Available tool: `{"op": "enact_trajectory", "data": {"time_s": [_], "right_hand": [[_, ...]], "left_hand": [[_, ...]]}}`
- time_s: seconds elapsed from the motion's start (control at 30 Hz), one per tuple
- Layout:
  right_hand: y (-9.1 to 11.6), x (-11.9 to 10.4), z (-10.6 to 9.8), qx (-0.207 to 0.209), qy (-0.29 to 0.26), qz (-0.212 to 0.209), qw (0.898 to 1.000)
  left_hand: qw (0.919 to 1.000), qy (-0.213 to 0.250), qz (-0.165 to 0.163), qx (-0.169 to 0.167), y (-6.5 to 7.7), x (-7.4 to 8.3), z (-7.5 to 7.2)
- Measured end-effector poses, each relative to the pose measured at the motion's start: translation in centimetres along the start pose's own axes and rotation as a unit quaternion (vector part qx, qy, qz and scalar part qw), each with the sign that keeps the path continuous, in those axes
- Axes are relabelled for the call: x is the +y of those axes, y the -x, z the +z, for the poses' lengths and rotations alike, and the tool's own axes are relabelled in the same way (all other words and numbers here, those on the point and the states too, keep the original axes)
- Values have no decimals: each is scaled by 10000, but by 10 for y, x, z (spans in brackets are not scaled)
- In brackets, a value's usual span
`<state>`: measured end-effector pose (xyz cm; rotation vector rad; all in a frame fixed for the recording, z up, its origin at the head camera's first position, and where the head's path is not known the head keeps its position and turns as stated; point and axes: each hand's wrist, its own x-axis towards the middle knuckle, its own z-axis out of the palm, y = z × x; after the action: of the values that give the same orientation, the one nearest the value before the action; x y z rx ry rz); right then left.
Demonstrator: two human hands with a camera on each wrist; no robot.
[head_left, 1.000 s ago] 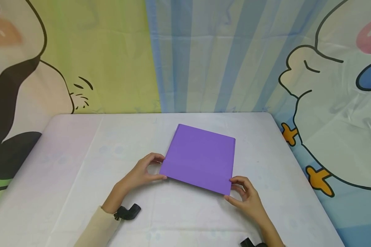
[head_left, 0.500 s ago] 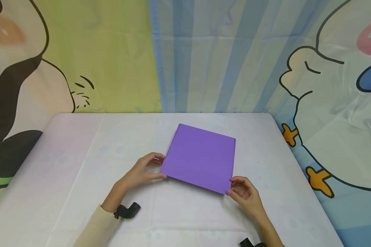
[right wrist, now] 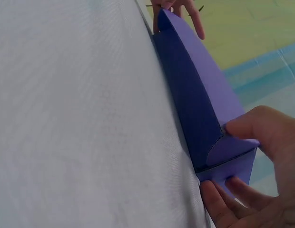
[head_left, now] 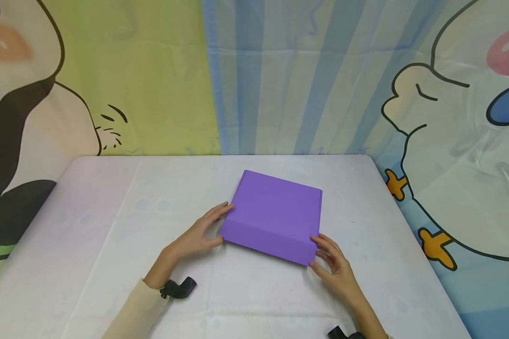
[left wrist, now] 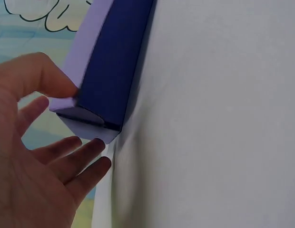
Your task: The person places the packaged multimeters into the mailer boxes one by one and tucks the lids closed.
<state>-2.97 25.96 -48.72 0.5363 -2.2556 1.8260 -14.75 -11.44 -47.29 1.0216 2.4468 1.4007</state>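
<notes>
A purple cardboard box (head_left: 275, 202) sits at an angle on the white table, its front panel (head_left: 267, 240) bent down from the top along a crease. At its near left corner is my left hand (head_left: 195, 238); the thumb touches the panel's edge and the fairly straight fingers spread along the left side. My right hand (head_left: 337, 266) holds the near right corner, thumb on the front panel and fingertips against the side. The right wrist view shows the dark front face (right wrist: 185, 95) and a curved flap end by the right thumb (right wrist: 247, 126).
The white cloth-covered table (head_left: 110, 282) reaches back to a hanging cartoon-printed curtain (head_left: 152, 84). A black wrist camera (head_left: 178, 288) is on the left wrist, another (head_left: 343, 333) on the right at the lower edge.
The box's front panel has folded down, with its crease now sharper. My left fingers have straightened and moved forward along the left side; the right fingers have shifted up the right edge.
</notes>
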Motion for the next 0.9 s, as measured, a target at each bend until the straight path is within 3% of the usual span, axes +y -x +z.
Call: {"op": "enact_trajectory", "data": {"time_s": [0.17,0.3,0.57,0.73,0.9], "right_hand": [[-1,3,0,100,458,-170,9988],[-3,4,0,179,560,-450,9973],[-7,3,3,501,867,-580,9933],[-10,-2,14,860,1083,-245,9901],[-12,-4,22,1243,1253,45,9843]], "left_hand": [[9999,-121,-67,76,-2,-1,6],[9997,-80,-33,216,-3,-1,10],[9991,60,-87,411,-3,2,16],[9953,-33,34,964,-5,-1,24],[9854,-28,82,1701,-9,0,35]]}}
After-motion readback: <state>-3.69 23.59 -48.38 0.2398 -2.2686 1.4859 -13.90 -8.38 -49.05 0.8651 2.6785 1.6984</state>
